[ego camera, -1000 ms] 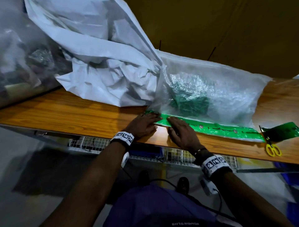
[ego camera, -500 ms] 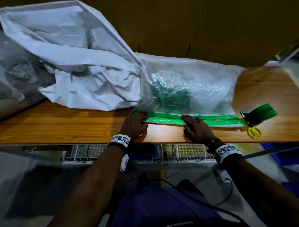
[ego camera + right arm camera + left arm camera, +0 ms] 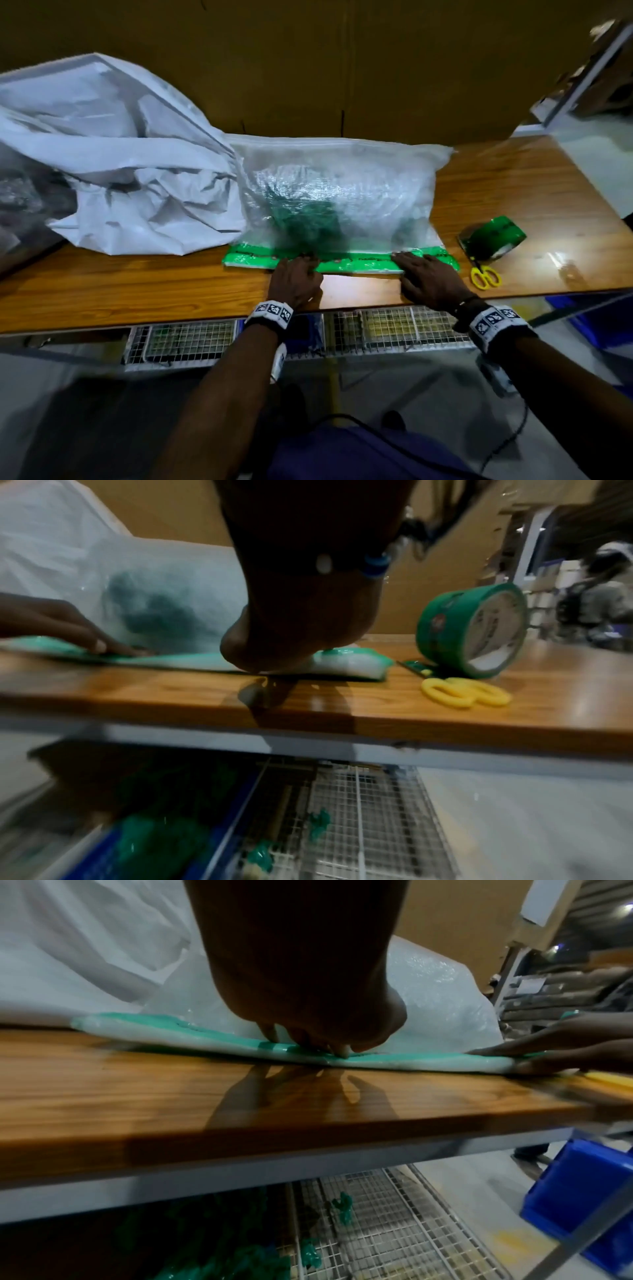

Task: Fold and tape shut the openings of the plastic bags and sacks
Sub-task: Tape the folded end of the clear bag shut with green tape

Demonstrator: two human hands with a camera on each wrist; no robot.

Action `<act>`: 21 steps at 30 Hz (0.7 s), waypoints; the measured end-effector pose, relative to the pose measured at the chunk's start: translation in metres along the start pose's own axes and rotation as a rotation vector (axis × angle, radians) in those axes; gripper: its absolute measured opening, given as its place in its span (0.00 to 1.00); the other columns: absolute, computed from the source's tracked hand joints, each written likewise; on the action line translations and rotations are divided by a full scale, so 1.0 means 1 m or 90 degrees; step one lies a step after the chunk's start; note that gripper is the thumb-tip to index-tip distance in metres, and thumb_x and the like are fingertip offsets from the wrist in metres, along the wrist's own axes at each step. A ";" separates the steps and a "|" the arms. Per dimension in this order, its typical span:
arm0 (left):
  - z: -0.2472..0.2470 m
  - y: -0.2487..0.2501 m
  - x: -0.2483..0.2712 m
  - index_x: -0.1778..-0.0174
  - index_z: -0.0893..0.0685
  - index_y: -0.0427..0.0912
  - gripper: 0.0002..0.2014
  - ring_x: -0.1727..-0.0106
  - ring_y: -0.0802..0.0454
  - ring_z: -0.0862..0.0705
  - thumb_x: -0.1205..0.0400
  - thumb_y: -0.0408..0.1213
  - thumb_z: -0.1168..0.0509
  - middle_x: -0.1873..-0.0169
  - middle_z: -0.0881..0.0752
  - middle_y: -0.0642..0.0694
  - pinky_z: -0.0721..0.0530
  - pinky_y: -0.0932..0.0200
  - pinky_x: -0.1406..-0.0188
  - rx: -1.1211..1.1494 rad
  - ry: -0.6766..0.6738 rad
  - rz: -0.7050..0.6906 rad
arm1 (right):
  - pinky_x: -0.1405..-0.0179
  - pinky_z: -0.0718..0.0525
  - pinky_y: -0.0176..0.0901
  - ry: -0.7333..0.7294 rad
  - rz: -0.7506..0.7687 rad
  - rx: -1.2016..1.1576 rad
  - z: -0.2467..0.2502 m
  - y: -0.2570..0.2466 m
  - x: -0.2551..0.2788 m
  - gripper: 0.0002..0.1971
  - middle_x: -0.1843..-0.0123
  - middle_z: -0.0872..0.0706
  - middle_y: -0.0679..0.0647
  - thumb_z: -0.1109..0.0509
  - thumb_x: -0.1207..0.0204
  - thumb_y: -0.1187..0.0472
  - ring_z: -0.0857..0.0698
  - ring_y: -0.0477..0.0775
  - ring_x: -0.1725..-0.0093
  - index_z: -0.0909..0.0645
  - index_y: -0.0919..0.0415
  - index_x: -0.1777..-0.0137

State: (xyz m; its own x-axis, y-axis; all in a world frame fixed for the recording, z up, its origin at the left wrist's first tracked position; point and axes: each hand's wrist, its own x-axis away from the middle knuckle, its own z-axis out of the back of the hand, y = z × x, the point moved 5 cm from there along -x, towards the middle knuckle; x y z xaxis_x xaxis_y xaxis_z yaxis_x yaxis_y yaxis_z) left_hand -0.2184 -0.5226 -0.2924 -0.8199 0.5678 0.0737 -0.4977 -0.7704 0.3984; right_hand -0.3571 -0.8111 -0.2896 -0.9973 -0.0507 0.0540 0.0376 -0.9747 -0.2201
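Observation:
A translucent plastic bag (image 3: 342, 192) with dark green contents lies on the wooden table (image 3: 137, 291). Its folded front edge is covered by a long strip of green tape (image 3: 359, 264). My left hand (image 3: 298, 275) presses its fingertips on the strip near the middle; the left wrist view shows the left hand (image 3: 308, 1031) on the tape (image 3: 171, 1031). Further right, my right hand (image 3: 423, 275) lies flat on the strip, near the bag's right end. In the right wrist view the right hand (image 3: 291, 631) covers the fold. Neither hand holds anything.
A green tape roll (image 3: 493, 238) and yellow-handled scissors (image 3: 484, 275) lie just right of the bag. A crumpled white sack (image 3: 120, 171) fills the table's left part and touches the bag. Brown cardboard stands behind. Wire baskets (image 3: 394, 329) and a blue bin (image 3: 582, 1199) sit below the table.
Both hands slid rightwards along the green tape: the left from the strip's left end towards the middle, the right from the middle towards the right end.

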 end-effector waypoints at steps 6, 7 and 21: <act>-0.011 0.055 -0.005 0.48 0.11 0.37 0.17 0.47 0.34 0.12 0.25 0.43 0.38 0.49 0.11 0.36 0.19 0.42 0.42 -0.152 0.034 -0.049 | 0.17 0.31 0.64 -0.041 0.018 -0.016 -0.010 0.002 -0.008 0.38 0.12 0.28 0.57 0.47 0.20 0.43 0.29 0.59 0.13 0.32 0.58 0.11; -0.017 0.072 -0.009 0.46 0.11 0.35 0.18 0.47 0.32 0.12 0.25 0.41 0.37 0.48 0.11 0.34 0.17 0.42 0.45 -0.133 0.035 -0.091 | 0.16 0.32 0.64 -0.046 0.028 -0.011 -0.011 0.003 -0.008 0.40 0.12 0.28 0.58 0.50 0.21 0.42 0.30 0.60 0.13 0.33 0.60 0.11; -0.069 0.114 -0.021 0.07 0.42 0.52 0.42 0.09 0.57 0.43 0.22 0.58 0.49 0.09 0.41 0.53 0.52 0.38 0.10 -0.103 -0.126 -0.075 | 0.23 0.24 0.54 0.014 0.024 -0.105 0.003 0.057 0.021 0.33 0.13 0.27 0.54 0.43 0.15 0.44 0.25 0.62 0.17 0.29 0.54 0.12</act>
State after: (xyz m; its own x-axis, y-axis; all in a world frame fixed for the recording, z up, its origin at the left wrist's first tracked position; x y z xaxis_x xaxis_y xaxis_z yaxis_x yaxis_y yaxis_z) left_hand -0.2777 -0.6425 -0.3111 -0.6900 0.6900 0.2187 -0.6385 -0.7226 0.2649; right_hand -0.3758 -0.8681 -0.2979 -0.9966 -0.0796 0.0221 0.0654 -0.9235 -0.3779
